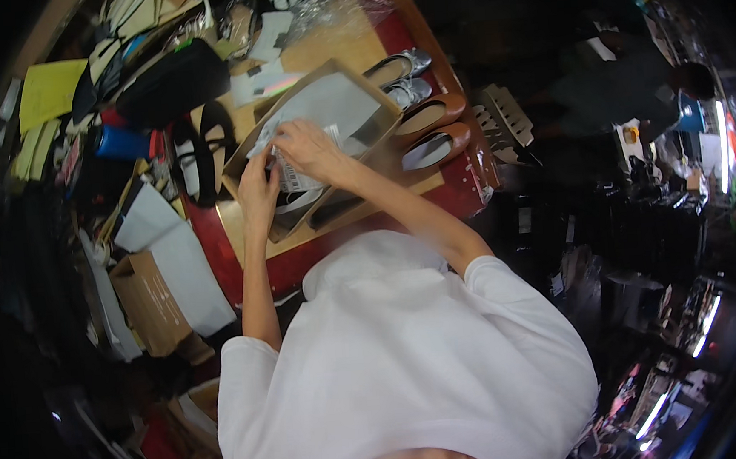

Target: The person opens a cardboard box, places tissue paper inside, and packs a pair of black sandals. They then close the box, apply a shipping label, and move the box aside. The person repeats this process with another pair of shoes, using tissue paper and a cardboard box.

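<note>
Over an open cardboard box [389, 124] on the work table, my two hands come close together. My right hand [308, 151] is closed, its fingertips pinching a crumpled whitish sheet [267, 138], thin like paper or plastic. Just left of it, my left hand [257, 188] has its fingers drawn together against the same spot; what lies between them is hidden. Beneath the hands shows a white label with a barcode [295, 180]. White paper [338, 104] lines the far part of the box. A dark shoe edge [330, 208] seems to show in the near part.
Silver flats [410, 92] and brown flats [437, 121] stand right of the box. Black strappy shoes [195, 163] lie to its left, beside a black bag-like item [175, 83] and a blue object [121, 142]. An open carton [153, 297] sits lower left. Another person [610, 93] is at the right.
</note>
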Demonstrator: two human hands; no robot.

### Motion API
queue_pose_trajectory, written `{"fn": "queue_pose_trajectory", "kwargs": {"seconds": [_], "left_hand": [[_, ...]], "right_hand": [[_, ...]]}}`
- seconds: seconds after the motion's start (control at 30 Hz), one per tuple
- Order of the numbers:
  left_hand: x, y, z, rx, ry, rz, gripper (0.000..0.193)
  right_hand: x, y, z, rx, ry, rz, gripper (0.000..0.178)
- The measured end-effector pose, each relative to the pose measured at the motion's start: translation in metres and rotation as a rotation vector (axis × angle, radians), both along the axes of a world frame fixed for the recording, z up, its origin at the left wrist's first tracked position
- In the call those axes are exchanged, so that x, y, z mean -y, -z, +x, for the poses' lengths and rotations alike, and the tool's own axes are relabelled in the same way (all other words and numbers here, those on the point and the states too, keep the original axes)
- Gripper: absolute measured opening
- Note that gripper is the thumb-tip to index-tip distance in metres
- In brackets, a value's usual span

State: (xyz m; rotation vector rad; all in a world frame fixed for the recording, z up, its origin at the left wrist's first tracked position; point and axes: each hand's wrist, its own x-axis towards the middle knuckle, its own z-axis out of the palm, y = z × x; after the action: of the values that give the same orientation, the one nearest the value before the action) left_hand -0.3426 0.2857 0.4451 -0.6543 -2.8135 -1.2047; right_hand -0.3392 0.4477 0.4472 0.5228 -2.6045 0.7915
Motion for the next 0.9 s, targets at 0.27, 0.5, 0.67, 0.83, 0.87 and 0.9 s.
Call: {"fn": "queue_pose_trajectory", "kwargs": {"seconds": [0.27, 0.5, 0.67, 0.83, 0.87, 0.9], "left_hand": [[0.022, -0.004, -0.008, -0.018, -0.254, 0.443, 0.027], [0.001, -0.005, 0.004, -0.254, -0.107, 0.062, 0.023], [-0.004, 0.0, 0.009, -0.249, -0.004, 0.062, 0.021], [-0.001, 0.001, 0.014, -0.126, -0.049, 0.162, 0.017], [-0.001, -0.001, 0.014, -0.14, -0.065, 0.179, 0.017], [-0.003, -0.004, 0.015, -0.128, -0.086, 0.208, 0.016]], "right_hand": [[-0.053, -0.029, 0.069, 0.152, 0.137, -0.439, 0.023], [-0.028, 0.011, 0.043, 0.159, 0.057, 0.155, 0.027], [-0.01, 0.018, 0.03, 0.184, 0.011, 0.304, 0.028], [-0.022, 0.003, 0.05, -0.03, 0.046, 0.02, 0.02], [-0.026, -0.001, 0.056, -0.065, 0.068, -0.013, 0.018], [-0.03, -0.005, 0.064, -0.073, 0.091, -0.032, 0.018]]}}
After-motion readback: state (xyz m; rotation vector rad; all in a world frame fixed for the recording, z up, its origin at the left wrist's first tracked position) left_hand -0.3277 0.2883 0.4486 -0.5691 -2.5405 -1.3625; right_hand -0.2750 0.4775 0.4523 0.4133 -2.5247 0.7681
